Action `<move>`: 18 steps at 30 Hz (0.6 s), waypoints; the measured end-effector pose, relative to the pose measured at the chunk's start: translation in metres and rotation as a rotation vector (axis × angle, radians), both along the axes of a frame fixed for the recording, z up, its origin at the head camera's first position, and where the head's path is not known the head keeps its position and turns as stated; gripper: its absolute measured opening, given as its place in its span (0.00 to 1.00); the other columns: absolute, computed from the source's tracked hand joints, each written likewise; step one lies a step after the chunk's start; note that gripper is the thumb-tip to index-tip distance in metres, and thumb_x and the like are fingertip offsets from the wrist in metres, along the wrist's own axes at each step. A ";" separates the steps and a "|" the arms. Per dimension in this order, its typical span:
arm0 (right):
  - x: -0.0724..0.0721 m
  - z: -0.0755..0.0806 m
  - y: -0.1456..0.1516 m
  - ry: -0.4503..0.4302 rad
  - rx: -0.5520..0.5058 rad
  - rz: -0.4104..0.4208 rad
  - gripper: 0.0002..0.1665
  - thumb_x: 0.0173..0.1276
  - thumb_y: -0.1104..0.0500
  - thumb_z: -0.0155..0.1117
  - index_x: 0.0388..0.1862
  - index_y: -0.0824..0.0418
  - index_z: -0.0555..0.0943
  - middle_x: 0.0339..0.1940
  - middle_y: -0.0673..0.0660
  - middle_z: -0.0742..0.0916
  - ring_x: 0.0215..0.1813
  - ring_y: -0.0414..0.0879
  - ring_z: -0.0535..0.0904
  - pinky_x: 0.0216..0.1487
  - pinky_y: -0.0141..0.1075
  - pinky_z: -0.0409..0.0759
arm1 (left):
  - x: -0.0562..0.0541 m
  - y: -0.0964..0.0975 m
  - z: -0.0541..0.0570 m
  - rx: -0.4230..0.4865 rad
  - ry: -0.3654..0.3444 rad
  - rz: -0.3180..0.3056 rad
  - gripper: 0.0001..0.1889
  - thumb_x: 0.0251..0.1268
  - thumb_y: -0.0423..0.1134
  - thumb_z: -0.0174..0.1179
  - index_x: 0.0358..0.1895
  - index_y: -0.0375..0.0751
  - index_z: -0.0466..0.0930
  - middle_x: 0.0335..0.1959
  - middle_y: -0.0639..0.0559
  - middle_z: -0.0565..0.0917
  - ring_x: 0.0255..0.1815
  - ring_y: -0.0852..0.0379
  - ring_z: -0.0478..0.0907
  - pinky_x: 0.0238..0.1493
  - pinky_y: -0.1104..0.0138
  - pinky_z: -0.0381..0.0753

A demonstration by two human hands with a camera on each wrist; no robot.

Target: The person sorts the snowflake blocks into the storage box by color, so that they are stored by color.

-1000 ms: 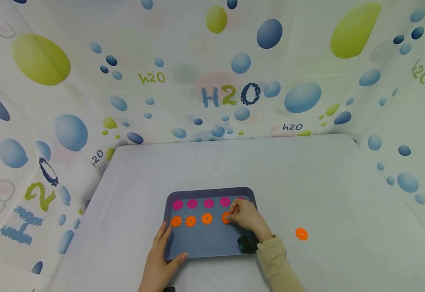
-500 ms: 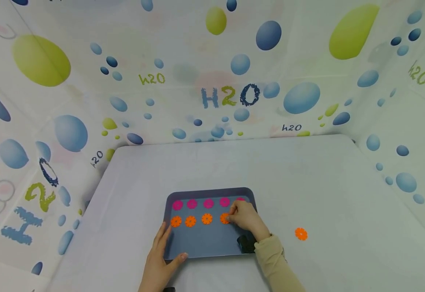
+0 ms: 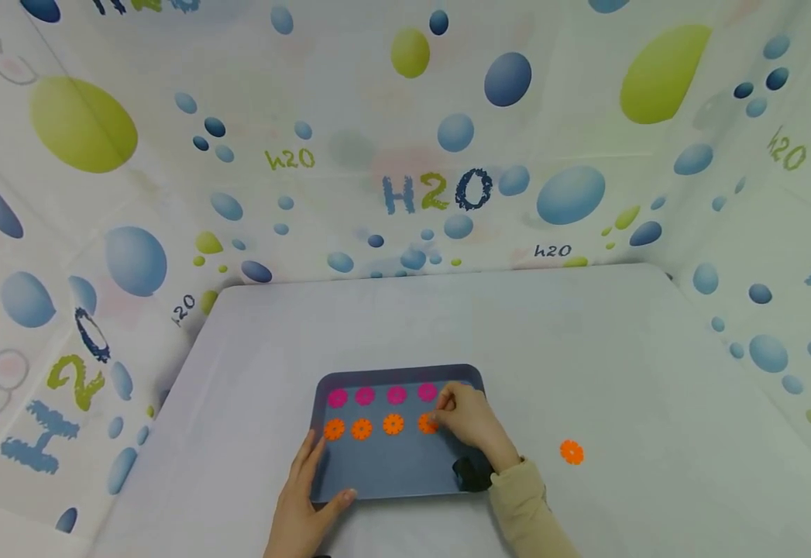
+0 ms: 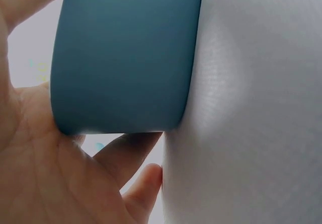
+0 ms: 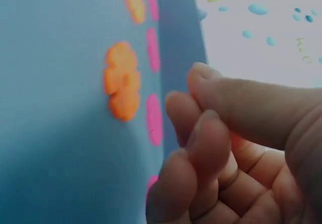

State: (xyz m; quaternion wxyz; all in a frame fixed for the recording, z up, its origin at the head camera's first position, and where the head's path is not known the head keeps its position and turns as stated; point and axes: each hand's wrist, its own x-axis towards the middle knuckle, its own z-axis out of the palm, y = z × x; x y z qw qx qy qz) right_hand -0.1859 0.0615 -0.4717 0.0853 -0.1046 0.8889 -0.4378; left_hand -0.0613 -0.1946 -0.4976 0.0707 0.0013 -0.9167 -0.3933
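A blue-grey tray [image 3: 398, 473] holds a row of pink flower-shaped discs [image 3: 396, 395] at the back and a row of orange ones [image 3: 393, 424] in front. My left hand [image 3: 300, 496] rests at the tray's front left corner, fingers fairly straight along the side and thumb on the front rim. In the left wrist view the tray wall [image 4: 126, 58] lies against that palm. My right hand [image 3: 471, 418] is over the tray's right part, right at the rightmost orange disc [image 5: 122, 81]. In the right wrist view its fingers are curled together, with nothing between them.
One more orange flower disc [image 3: 572, 452] lies on the white table [image 3: 628, 372], right of the tray. A dark device [image 3: 471, 473] sits below the right wrist, over the tray's front right corner. A printed cloth [image 3: 349, 155] hangs behind and at both sides.
The whole head view has shifted slightly down. The right hand stays by the rightmost orange disc, which has moved only slightly. The left hand keeps its place on the tray.
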 end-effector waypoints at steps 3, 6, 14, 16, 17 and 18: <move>0.004 0.005 0.004 0.032 -0.038 -0.018 0.11 0.60 0.61 0.71 0.28 0.59 0.75 0.21 0.51 0.78 0.23 0.40 0.70 0.24 0.29 0.68 | 0.000 0.000 0.000 0.005 0.004 -0.006 0.44 0.56 0.50 0.69 0.71 0.31 0.60 0.76 0.33 0.55 0.70 0.27 0.60 0.58 0.32 0.68; 0.011 0.012 0.013 0.030 -0.067 -0.044 0.11 0.61 0.60 0.71 0.28 0.60 0.75 0.21 0.51 0.77 0.22 0.40 0.70 0.24 0.29 0.67 | 0.000 0.001 -0.001 0.002 0.001 -0.009 0.44 0.56 0.50 0.69 0.71 0.31 0.60 0.76 0.33 0.55 0.70 0.27 0.60 0.58 0.32 0.68; 0.034 0.023 0.051 -0.034 -0.134 -0.169 0.12 0.61 0.61 0.70 0.29 0.60 0.74 0.21 0.51 0.78 0.23 0.39 0.72 0.24 0.27 0.69 | -0.001 -0.001 -0.004 -0.017 0.007 -0.011 0.44 0.55 0.50 0.69 0.71 0.31 0.60 0.75 0.33 0.56 0.70 0.26 0.60 0.58 0.32 0.68; 0.040 0.023 0.064 -0.046 -0.134 -0.230 0.12 0.61 0.61 0.70 0.30 0.61 0.74 0.21 0.51 0.79 0.24 0.39 0.73 0.24 0.27 0.70 | -0.001 -0.001 -0.004 -0.012 0.007 -0.015 0.44 0.56 0.50 0.69 0.71 0.31 0.60 0.75 0.33 0.55 0.70 0.26 0.60 0.58 0.32 0.68; 0.042 0.022 0.070 -0.051 -0.126 -0.261 0.12 0.61 0.60 0.70 0.30 0.61 0.74 0.21 0.52 0.80 0.24 0.39 0.73 0.24 0.27 0.70 | -0.002 -0.001 -0.004 -0.010 0.004 -0.015 0.44 0.56 0.50 0.69 0.71 0.31 0.59 0.76 0.33 0.55 0.70 0.26 0.60 0.59 0.32 0.67; 0.044 0.021 0.077 -0.058 -0.115 -0.289 0.12 0.62 0.60 0.70 0.31 0.61 0.74 0.21 0.52 0.81 0.24 0.39 0.74 0.24 0.28 0.70 | -0.002 -0.001 -0.004 -0.009 -0.001 -0.015 0.45 0.56 0.50 0.69 0.72 0.32 0.59 0.76 0.33 0.55 0.70 0.26 0.59 0.59 0.32 0.67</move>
